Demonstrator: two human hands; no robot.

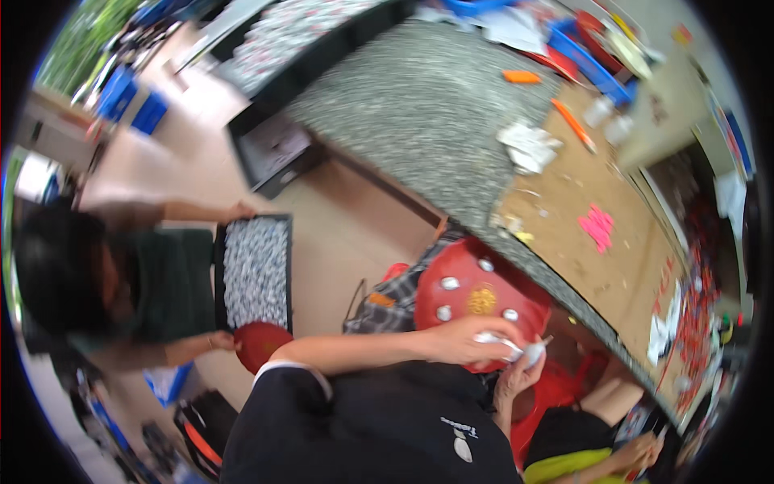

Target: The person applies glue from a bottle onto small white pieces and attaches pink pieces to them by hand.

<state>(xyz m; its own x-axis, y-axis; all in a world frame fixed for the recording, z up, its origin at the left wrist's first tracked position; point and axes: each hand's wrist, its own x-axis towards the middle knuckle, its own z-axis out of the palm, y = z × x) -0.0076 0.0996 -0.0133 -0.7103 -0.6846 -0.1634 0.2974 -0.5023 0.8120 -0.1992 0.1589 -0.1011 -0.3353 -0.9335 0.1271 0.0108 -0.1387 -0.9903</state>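
A round red tray [439,270] rests over my lap. Several small white pieces [450,283] are spread around it, and a little heap of golden bits [482,301] lies in its middle. My left hand [468,339] reaches across the tray's near side, its fingers closed on a small white piece [508,348]. Right beside it, my right hand [518,381] is closed on another white piece [534,353] with a thin pale tip pointing up. The two hands nearly touch. Blur hides the pieces' exact kind.
A worktable with a grey mottled top [403,89] and brown board [580,218] slants along the right, its edge beside the tray. On it lie an orange cutter [574,127] and crumpled white paper [528,148]. A person at left holds a black tray [290,274] of small grey pieces; another sits at lower right.
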